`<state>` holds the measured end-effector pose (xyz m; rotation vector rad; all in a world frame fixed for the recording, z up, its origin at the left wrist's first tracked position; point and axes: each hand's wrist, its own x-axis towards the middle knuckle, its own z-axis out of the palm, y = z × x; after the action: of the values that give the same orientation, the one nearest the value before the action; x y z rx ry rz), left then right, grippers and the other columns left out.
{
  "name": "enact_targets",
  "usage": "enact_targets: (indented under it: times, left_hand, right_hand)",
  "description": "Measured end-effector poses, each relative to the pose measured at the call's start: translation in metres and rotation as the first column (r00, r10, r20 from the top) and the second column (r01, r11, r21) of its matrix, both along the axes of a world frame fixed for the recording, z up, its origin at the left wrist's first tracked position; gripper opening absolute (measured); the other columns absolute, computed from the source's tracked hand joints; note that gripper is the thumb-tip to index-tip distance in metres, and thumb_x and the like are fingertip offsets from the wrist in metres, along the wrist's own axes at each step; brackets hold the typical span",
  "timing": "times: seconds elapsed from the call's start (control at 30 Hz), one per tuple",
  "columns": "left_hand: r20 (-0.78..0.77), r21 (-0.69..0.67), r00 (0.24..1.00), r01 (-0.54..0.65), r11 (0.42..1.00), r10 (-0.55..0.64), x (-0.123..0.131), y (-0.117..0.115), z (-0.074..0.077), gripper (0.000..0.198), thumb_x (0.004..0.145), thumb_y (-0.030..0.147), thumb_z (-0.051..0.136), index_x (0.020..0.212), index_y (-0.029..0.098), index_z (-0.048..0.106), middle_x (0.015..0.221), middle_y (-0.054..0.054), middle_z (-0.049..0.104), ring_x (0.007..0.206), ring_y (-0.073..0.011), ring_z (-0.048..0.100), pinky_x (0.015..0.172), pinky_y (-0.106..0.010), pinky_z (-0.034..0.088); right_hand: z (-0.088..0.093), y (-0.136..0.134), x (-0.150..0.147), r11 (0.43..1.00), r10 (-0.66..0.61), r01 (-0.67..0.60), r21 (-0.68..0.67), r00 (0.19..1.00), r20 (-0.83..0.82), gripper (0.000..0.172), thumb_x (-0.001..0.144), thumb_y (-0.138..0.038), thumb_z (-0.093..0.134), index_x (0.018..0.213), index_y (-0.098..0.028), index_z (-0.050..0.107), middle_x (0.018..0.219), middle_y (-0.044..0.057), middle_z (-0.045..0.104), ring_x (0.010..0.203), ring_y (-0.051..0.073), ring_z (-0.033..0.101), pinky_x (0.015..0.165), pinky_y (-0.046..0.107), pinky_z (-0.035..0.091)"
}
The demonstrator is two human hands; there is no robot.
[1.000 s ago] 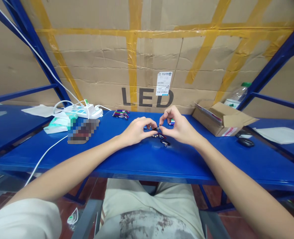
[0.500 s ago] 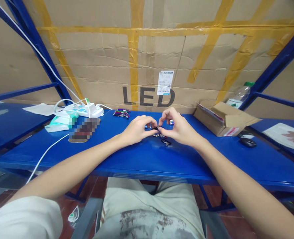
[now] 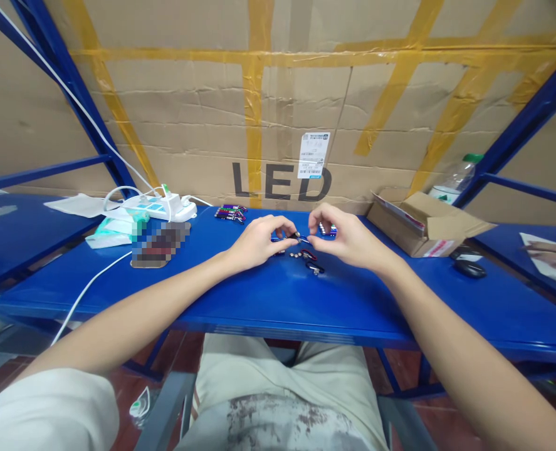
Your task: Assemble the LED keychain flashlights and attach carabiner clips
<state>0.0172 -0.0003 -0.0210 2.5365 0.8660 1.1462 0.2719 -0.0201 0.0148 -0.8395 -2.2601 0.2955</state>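
My left hand (image 3: 264,241) pinches a small dark piece with a shiny end (image 3: 298,235) between thumb and fingertips; its kind is too small to tell. Just to the right is my right hand (image 3: 346,238), its thumb and forefinger apart and nothing clearly between them. A thin blue bit (image 3: 304,240) shows between the two hands, close to the right thumb. Below them on the blue table lie several small round silver pieces (image 3: 296,255), a red-and-black strap-like piece (image 3: 309,255) and a black loop with a metal clip (image 3: 314,268). Blue-and-silver tubes (image 3: 327,230) are partly hidden behind my right hand.
A bundle of coloured metal tubes (image 3: 230,213) lies at the back. To the left are a white power strip (image 3: 183,210), a green-white packet (image 3: 118,228) and a blurred-out phone-like object (image 3: 158,247). At right stand an opened cardboard box (image 3: 435,225) and a black mouse (image 3: 469,268).
My right hand has drawn slightly right, away from the left, and its finger and thumb have parted. More of the small pieces on the table show now. My left hand keeps its pinch.
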Motion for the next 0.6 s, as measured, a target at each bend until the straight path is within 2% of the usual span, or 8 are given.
enact_targets:
  times: [0.03, 0.13, 0.23, 0.5, 0.6]
  left_hand:
    - [0.020, -0.019, 1.000, 0.003, 1.000, -0.002, 0.000, 0.001, 0.000, 0.018, 0.098, 0.035, 0.078, 0.108, 0.021, 0.074, 0.104, -0.003, 0.080, 0.088, -0.0183, 0.071, 0.086, -0.032, 0.054]
    - [0.069, -0.070, 0.998, 0.005, 0.998, 0.000, -0.002, 0.002, 0.000, 0.024, 0.099, 0.037, 0.076, 0.117, 0.021, 0.072, 0.107, -0.004, 0.079, 0.091, -0.0188, 0.073, 0.082, -0.031, 0.056]
    - [0.087, -0.072, 0.996, 0.006, 0.997, 0.000, -0.002, 0.003, 0.000, 0.024, 0.100, 0.038, 0.074, 0.118, 0.022, 0.071, 0.107, -0.004, 0.079, 0.092, -0.0188, 0.072, 0.083, -0.030, 0.056]
    - [0.119, -0.085, 0.993, 0.025, 0.996, -0.014, -0.002, 0.001, 0.001, 0.021, 0.099, 0.037, 0.076, 0.108, 0.022, 0.065, 0.097, -0.001, 0.074, 0.083, -0.0157, 0.068, 0.079, -0.029, 0.056]
    - [0.108, -0.087, 0.994, 0.023, 0.996, -0.014, -0.002, 0.001, 0.002, 0.021, 0.099, 0.038, 0.076, 0.106, 0.022, 0.063, 0.095, -0.001, 0.073, 0.083, -0.0158, 0.068, 0.079, -0.029, 0.055]
  right_hand:
    - [0.002, 0.001, 0.003, 0.999, 0.015, -0.012, -0.052, 0.997, 0.070, 0.009, 0.091, -0.026, 0.069, 0.097, -0.024, 0.063, 0.094, 0.003, 0.072, 0.081, 0.021, 0.059, 0.076, 0.034, 0.045]
    - [0.005, 0.003, 0.009, 0.963, 0.117, -0.045, -0.267, 0.958, 0.261, 0.009, 0.090, -0.031, 0.072, 0.094, -0.023, 0.071, 0.082, 0.000, 0.072, 0.072, 0.018, 0.059, 0.068, 0.031, 0.043]
    - [0.004, 0.004, 0.012, 0.913, 0.197, -0.048, -0.406, 0.922, 0.333, 0.011, 0.089, -0.033, 0.075, 0.091, -0.023, 0.073, 0.081, 0.000, 0.073, 0.068, 0.017, 0.060, 0.065, 0.030, 0.043]
    - [0.002, 0.001, 0.010, 0.855, 0.283, -0.073, -0.513, 0.895, 0.345, 0.008, 0.088, -0.026, 0.071, 0.082, -0.022, 0.069, 0.076, -0.001, 0.071, 0.067, 0.017, 0.060, 0.064, 0.030, 0.044]
    - [0.001, 0.002, 0.010, 0.853, 0.291, -0.076, -0.517, 0.891, 0.349, 0.007, 0.089, -0.024, 0.068, 0.083, -0.022, 0.068, 0.078, 0.000, 0.072, 0.067, 0.016, 0.059, 0.065, 0.030, 0.044]
